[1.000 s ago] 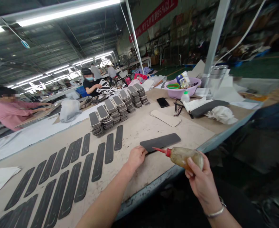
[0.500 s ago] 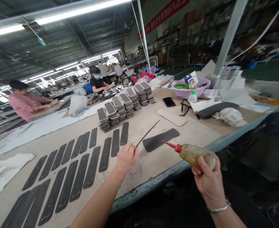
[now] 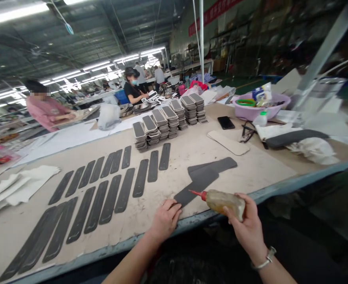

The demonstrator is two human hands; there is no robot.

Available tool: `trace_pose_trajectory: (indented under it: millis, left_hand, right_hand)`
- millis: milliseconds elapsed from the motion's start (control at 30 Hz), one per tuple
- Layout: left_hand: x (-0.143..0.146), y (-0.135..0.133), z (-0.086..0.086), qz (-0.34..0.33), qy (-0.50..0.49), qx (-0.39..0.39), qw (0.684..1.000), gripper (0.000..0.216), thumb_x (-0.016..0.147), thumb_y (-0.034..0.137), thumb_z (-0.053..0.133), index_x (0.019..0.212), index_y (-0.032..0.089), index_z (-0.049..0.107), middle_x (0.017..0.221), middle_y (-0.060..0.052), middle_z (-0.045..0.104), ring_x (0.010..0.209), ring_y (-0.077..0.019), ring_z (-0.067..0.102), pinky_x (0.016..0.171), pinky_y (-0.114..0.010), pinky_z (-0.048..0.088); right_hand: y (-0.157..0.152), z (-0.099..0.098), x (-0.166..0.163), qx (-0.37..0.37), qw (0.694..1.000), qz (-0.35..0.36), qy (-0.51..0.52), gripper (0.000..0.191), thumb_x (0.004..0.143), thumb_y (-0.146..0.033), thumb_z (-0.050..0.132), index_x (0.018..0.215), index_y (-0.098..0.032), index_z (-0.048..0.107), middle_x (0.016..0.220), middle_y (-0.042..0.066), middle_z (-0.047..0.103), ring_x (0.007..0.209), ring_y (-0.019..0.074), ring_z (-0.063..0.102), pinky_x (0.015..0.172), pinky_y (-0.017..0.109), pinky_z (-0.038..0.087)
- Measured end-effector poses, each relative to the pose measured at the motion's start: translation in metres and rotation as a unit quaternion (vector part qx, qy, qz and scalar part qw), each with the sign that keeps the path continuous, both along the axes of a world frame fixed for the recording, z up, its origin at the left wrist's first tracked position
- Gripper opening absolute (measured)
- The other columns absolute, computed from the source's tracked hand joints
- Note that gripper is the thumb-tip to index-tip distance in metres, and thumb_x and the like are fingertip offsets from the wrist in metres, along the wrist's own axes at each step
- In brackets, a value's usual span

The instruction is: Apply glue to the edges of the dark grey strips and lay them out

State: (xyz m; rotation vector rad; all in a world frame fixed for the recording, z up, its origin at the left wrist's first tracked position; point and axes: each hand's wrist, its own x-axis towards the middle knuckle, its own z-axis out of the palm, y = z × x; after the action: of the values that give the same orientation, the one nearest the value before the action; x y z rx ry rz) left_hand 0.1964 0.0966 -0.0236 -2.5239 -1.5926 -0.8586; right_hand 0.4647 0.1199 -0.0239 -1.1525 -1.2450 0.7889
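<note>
My left hand [image 3: 166,219] grips the near end of a dark grey strip [image 3: 197,185] between thumb and fingers, near the table's front edge. The strip's far part overlaps another dark strip [image 3: 229,163] lying flat. My right hand [image 3: 247,227] is wrapped round a squeeze bottle [image 3: 224,202] of amber liquid. Its red nozzle points left, over the held strip; whether the tip touches it I cannot tell. To the left, several dark strips [image 3: 110,201] with shiny wet-looking lines lie in slanted rows on the table.
Stacks of light-edged dark pieces [image 3: 162,120] stand at the back. A pale insole-shaped piece [image 3: 229,142], a phone [image 3: 225,122] and a purple basin [image 3: 251,113] lie to the right. White sheets [image 3: 23,185] are at the left. Co-workers [image 3: 45,104] stand beyond the table.
My left hand has come nearer to the table edge with the strip, which now lies broad side up across the other one. The bottle has moved left and down. The view has shifted left.
</note>
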Motion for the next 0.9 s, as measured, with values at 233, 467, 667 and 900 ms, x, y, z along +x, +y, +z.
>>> trace_pose_trajectory:
  millis: [233, 467, 667, 900]
  left_hand:
    - [0.001, -0.003, -0.006, -0.005, -0.018, -0.009, 1.0, 0.02, 0.091, 0.013, 0.048, 0.099, 0.016, 0.065, 0.096, -0.009, 0.064, 0.089, -0.0185, 0.059, 0.083, -0.036, 0.052]
    - [0.002, -0.005, -0.004, 0.012, -0.022, -0.022, 0.999, 0.02, 0.09, 0.013, 0.047, 0.098, 0.018, 0.065, 0.096, -0.008, 0.065, 0.089, -0.0183, 0.06, 0.083, -0.035, 0.053]
    - [0.003, -0.004, -0.003, 0.015, -0.02, -0.024, 0.999, 0.019, 0.089, 0.013, 0.048, 0.097, 0.018, 0.066, 0.094, -0.008, 0.065, 0.088, -0.0185, 0.06, 0.082, -0.035, 0.053]
    - [0.001, -0.002, -0.007, 0.012, -0.03, -0.017, 0.999, 0.018, 0.089, 0.015, 0.05, 0.098, 0.017, 0.066, 0.095, -0.008, 0.065, 0.091, -0.0197, 0.059, 0.086, -0.037, 0.053]
  right_hand:
    - [0.001, 0.001, -0.024, 0.155, 0.973, 0.052, -0.165, 0.035, 0.081, -0.029, 0.066, 0.111, -0.022, 0.05, 0.102, 0.007, 0.055, 0.095, 0.0223, 0.055, 0.084, 0.039, 0.05]
    - [0.003, 0.006, -0.041, 0.194, 0.958, 0.109, -0.18, 0.031, 0.082, -0.015, 0.057, 0.111, -0.022, 0.049, 0.101, 0.008, 0.054, 0.094, 0.0215, 0.057, 0.08, 0.037, 0.052]
    - [0.003, 0.006, -0.041, 0.186, 0.952, 0.12, -0.211, 0.034, 0.079, -0.009, 0.05, 0.11, -0.023, 0.05, 0.102, 0.008, 0.052, 0.093, 0.0212, 0.058, 0.076, 0.035, 0.053]
    - [0.012, 0.002, -0.018, 0.186, 0.952, 0.049, -0.236, 0.035, 0.078, -0.01, 0.053, 0.11, -0.023, 0.051, 0.103, 0.008, 0.052, 0.093, 0.0205, 0.057, 0.078, 0.034, 0.052]
